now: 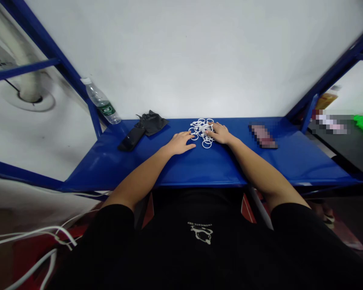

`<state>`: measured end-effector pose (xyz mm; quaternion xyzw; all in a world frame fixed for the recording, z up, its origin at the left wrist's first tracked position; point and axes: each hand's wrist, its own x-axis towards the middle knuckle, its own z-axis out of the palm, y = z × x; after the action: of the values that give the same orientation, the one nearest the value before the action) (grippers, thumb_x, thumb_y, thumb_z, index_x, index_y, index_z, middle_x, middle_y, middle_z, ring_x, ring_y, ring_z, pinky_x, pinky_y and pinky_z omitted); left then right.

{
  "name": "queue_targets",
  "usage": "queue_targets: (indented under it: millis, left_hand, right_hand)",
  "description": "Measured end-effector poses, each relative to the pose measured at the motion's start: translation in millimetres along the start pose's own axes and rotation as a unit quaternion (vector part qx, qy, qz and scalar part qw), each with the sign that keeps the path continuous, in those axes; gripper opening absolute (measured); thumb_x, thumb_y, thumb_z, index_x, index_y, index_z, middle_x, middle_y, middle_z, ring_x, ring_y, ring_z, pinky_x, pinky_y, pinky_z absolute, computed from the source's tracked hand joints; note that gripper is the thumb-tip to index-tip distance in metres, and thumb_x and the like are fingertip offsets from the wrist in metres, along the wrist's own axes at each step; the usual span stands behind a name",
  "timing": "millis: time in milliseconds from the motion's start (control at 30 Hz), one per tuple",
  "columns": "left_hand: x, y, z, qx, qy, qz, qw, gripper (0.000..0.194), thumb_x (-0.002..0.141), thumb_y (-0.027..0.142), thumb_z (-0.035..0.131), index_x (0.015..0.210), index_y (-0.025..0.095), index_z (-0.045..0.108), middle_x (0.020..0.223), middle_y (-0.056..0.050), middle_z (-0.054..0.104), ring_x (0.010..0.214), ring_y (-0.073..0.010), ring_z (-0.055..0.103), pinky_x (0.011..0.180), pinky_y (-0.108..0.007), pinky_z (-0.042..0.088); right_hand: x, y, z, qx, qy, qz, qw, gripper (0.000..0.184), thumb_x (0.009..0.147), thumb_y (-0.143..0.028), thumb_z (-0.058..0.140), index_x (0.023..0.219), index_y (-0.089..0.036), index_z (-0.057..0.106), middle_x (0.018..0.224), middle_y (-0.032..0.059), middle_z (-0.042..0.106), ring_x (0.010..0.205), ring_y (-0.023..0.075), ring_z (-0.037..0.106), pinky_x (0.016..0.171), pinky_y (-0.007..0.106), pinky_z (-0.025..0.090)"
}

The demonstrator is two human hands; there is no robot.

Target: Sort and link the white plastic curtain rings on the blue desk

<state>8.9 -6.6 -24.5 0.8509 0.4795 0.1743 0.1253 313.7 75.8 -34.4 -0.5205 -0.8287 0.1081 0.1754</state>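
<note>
A loose heap of white rings (pixel 202 128) lies on the blue tabletop (pixel 196 169) near its back edge. Some of the rings overlap, and one sits a little forward of the others. My left hand (pixel 181 143) rests palm down at the heap's left side, fingers apart, its fingertips at the outer rings. From the right, my right hand (pixel 220 133) lies over part of the pile with its fingers spread and its thumb on the rings. What is under the right palm is hidden.
Left of the heap are a crumpled black bag (pixel 153 123) and a black phone (pixel 131 139). A clear plastic bottle (pixel 103 102) leans by the blue frame. To the right lies a blurred, phone-shaped object (pixel 263 136). A white wall (pixel 187 60) rises behind.
</note>
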Motion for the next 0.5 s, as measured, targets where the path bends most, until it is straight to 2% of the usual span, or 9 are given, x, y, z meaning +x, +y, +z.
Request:
queue_targets:
  millis: [167, 300, 400, 500]
  left_hand:
    - [1.7, -5.0, 6.0, -0.009, 0.013, 0.011, 1.000, 0.047, 0.106, 0.048, 0.082, 0.148, 0.028, 0.079, 0.175, -0.018, 0.062, 0.164, -0.0439, 0.056, 0.134, -0.069, 0.043]
    - [1.2, -6.2, 6.1, -0.013, 0.023, 0.018, 0.999, 0.043, 0.104, 0.047, 0.084, 0.142, 0.028, 0.081, 0.172, -0.018, 0.064, 0.162, -0.0441, 0.058, 0.133, -0.069, 0.044]
    - [0.1, -5.6, 4.4, -0.013, 0.024, 0.018, 0.999, 0.046, 0.104, 0.046, 0.084, 0.145, 0.027, 0.080, 0.172, -0.019, 0.064, 0.161, -0.0448, 0.059, 0.133, -0.069, 0.044]
    - [-0.6, -4.2, 2.1, -0.013, 0.027, 0.014, 0.999, 0.052, 0.103, 0.046, 0.086, 0.150, 0.027, 0.077, 0.173, -0.018, 0.062, 0.160, -0.0448, 0.058, 0.133, -0.069, 0.044]
  right_hand:
    - [-4.6, -20.8, 6.2, 0.026, -0.024, -0.054, 0.998, 0.093, 0.106, -0.087, 0.054, 0.176, -0.026, 0.058, 0.183, 0.0189, 0.052, 0.171, 0.0541, 0.043, 0.135, 0.086, 0.033]
    - [-5.7, -24.9, 7.5, 0.027, -0.026, -0.070, 0.997, 0.088, 0.109, -0.081, 0.052, 0.176, -0.024, 0.058, 0.183, 0.0206, 0.052, 0.169, 0.0546, 0.046, 0.133, 0.087, 0.034]
    - [-4.6, -22.6, 7.4, 0.033, -0.008, -0.075, 0.997, 0.084, 0.112, -0.079, 0.044, 0.175, -0.025, 0.060, 0.181, 0.0184, 0.055, 0.169, 0.0528, 0.046, 0.133, 0.085, 0.035]
    - [-2.9, -20.2, 5.4, 0.031, 0.015, -0.082, 0.996, 0.088, 0.114, -0.082, 0.031, 0.175, -0.024, 0.061, 0.180, 0.0174, 0.056, 0.171, 0.0500, 0.044, 0.135, 0.081, 0.034]
